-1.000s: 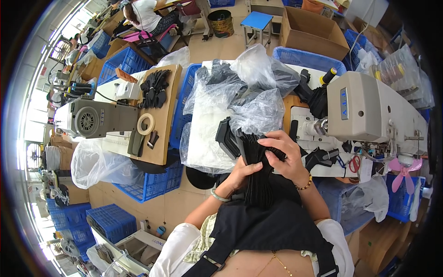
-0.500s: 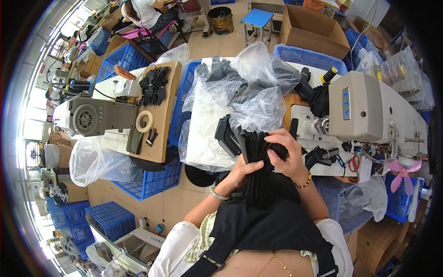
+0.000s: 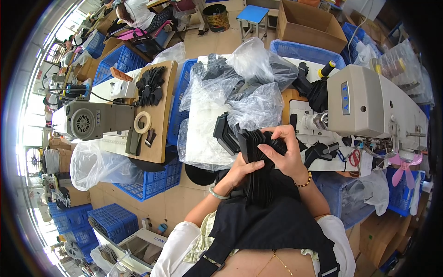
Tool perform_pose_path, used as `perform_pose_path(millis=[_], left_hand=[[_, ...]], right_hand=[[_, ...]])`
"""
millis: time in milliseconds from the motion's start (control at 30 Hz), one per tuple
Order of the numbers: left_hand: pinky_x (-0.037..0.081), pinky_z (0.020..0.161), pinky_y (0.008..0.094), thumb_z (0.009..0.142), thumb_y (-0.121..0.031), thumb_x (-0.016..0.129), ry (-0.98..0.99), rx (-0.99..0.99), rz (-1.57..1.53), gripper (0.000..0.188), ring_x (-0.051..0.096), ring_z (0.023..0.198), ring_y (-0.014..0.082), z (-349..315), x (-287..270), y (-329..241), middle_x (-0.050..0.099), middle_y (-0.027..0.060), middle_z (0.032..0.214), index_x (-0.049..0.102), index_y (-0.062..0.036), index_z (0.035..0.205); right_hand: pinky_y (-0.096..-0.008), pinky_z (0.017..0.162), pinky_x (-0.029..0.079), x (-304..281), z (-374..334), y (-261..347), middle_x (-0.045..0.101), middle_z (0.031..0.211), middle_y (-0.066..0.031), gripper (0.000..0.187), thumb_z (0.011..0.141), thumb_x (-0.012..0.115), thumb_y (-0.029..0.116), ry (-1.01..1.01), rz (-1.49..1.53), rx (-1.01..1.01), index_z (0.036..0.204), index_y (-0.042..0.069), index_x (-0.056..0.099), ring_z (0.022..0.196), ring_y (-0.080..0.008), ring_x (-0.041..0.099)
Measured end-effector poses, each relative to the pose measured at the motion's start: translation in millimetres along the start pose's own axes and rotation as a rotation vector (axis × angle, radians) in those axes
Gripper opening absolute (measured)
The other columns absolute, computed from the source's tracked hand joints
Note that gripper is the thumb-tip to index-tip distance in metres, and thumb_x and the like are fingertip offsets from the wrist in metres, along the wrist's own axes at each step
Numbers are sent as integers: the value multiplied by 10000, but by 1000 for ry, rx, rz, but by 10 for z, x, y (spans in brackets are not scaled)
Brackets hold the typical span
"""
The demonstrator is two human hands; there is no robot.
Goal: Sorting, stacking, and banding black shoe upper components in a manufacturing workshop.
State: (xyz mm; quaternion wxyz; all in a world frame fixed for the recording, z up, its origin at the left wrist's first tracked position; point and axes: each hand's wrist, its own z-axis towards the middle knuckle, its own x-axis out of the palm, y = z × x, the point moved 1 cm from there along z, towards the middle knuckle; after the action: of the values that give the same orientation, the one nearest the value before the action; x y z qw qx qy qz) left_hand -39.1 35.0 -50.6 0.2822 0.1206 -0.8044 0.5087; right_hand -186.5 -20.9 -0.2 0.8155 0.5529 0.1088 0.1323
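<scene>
Blk strips [image 3: 258,183] mid-frame, 1 thick stack: prob. light, soft, bendy, apt to fan out; best held round the middle. L hand [image 3: 244,170] wrapped round them, thumb across; R hand [image 3: 288,154] half-curled, pinching their upper R part. Vs 0.5 s ago, R thumb's further L; L grip looks same.
</scene>
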Motion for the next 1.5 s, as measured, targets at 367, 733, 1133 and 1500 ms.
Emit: perform_pose_path(millis=[367, 733, 1133, 1500], left_hand=[[428, 893, 296, 773, -139, 708, 37, 31, -56, 553, 525, 1033, 145, -8, 12, -10, 553, 53, 1125, 449, -7, 1243], [426, 921, 330, 733, -242, 719, -1, 15, 29, 655, 526, 1064, 189, -14, 52, -16, 524, 88, 1139, 403, 0, 1252], [434, 909, 320, 714, -259, 726, 8, -17, 126, 729, 529, 1062, 191, -15, 43, -39, 516, 104, 1139, 356, 21, 1277], [435, 915, 330, 712, -291, 732, 15, -55, 135, 771, 518, 1085, 204, -26, -7, -24, 504, 113, 1162, 332, 14, 1296]], right_hand=[[-291, 733, 504, -76, 75, 137, 625, 1012, -143, 313, 735, 579, -71, 106, -296, -132, 1019, 39, 649, 849, -248, 640], [-305, 726, 502, -86, 39, 59, 631, 1041, -181, 282, 731, 605, -47, 46, -236, -180, 1004, 18, 572, 832, -243, 644], [-279, 786, 463, -19, 42, 89, 640, 1031, -171, 217, 822, 651, 41, 41, 19, 96, 915, 49, 455, 907, -160, 607], [-310, 913, 444, 35, 92, 10, 619, 1077, -176, 285, 798, 563, -22, -78, 185, 175, 1066, 5, 470, 1002, -194, 596]])
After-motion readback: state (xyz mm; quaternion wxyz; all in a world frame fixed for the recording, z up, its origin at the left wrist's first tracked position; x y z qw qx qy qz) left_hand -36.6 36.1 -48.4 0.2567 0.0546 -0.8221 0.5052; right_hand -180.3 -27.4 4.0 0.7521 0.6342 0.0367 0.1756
